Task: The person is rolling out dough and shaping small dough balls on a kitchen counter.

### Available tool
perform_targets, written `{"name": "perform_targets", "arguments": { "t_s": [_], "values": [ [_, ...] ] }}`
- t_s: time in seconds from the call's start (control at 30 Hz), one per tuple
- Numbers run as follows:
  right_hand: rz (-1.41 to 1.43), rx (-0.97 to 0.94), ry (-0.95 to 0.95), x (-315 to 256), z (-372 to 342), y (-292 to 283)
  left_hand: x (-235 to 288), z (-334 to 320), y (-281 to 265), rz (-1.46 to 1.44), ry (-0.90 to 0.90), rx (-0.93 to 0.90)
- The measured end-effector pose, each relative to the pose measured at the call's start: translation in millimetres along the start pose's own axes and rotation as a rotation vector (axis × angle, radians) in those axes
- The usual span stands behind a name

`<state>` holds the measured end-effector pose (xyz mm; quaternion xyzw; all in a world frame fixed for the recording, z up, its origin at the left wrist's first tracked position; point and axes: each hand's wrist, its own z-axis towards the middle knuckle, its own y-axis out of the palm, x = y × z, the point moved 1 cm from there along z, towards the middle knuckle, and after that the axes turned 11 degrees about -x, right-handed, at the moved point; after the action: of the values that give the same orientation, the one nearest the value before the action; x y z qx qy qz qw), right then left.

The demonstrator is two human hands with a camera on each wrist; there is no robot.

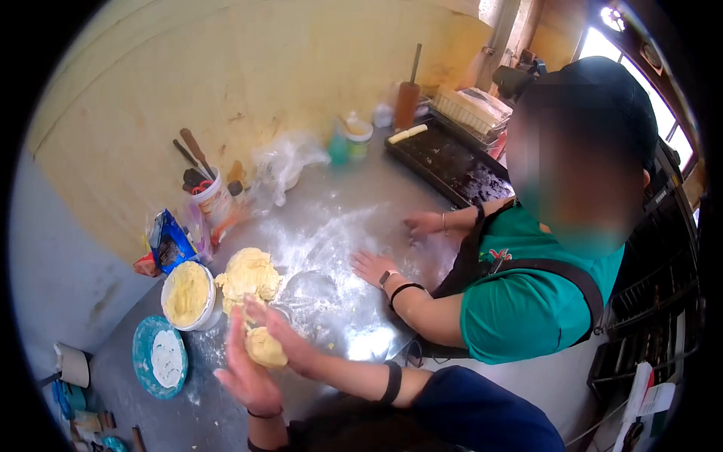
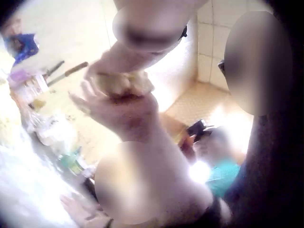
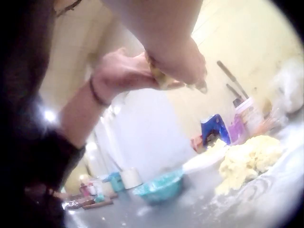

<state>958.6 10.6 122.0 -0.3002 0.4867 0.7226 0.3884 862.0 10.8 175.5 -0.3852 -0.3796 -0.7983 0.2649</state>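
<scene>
A lump of yellow dough lies between my two palms, above the near side of the table. My left hand is upright against its left side with long, straight fingers. Against the other side rests my right hand, fingers extended. The left wrist view shows the dough squeezed between the left hand and right hand. In the right wrist view, the right hand partly hides the dough, with the left hand behind.
Beyond my hands are a big dough mound, a white tub and a teal bowl of flour. A person in a green shirt rests a hand on the floured table. A dark tray lies farther back.
</scene>
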Motion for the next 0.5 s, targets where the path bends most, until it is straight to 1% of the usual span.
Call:
{"name": "perform_targets", "arguments": {
  "t_s": [0.07,0.1,0.13,0.17,0.2,0.27,0.3,0.33,0.4,0.43,0.5],
  "values": [
    [-0.25,-0.056,-0.118,5,-15,21,8,15,-12,0.205,0.062,0.14],
    [-0.364,-0.088,-0.172,6,-21,36,6,21,-14,0.305,0.043,0.157],
    [-0.535,-0.189,-0.119,-18,-19,36,0,24,-20,0.413,0.019,0.182],
    [-0.456,-0.15,-0.125,-15,-19,25,-6,19,-29,0.526,-0.008,0.213],
    [-0.375,-0.111,-0.127,-12,-17,14,-21,4,-23,0.532,-0.026,0.12],
    [-0.136,-0.044,-0.015,-52,4,9,-27,-13,-9,0.481,-0.017,0.062],
    [-0.015,0.001,0.032,-72,15,7,-18,-9,-7,0.421,0.013,0.09],
    [0.11,-0.015,0.192,-70,17,4,-7,0,-4,0.358,0.046,0.112],
    [-0.027,-0.089,0.116,-26,-1,6,11,15,1,0.227,0.114,0.151],
    [-0.133,-0.192,0.033,-23,-13,18,15,16,2,0.16,0.15,0.171],
    [-0.347,-0.392,-0.151,-32,-28,31,-2,2,-6,0.487,0.146,0.011]
  ]
}}
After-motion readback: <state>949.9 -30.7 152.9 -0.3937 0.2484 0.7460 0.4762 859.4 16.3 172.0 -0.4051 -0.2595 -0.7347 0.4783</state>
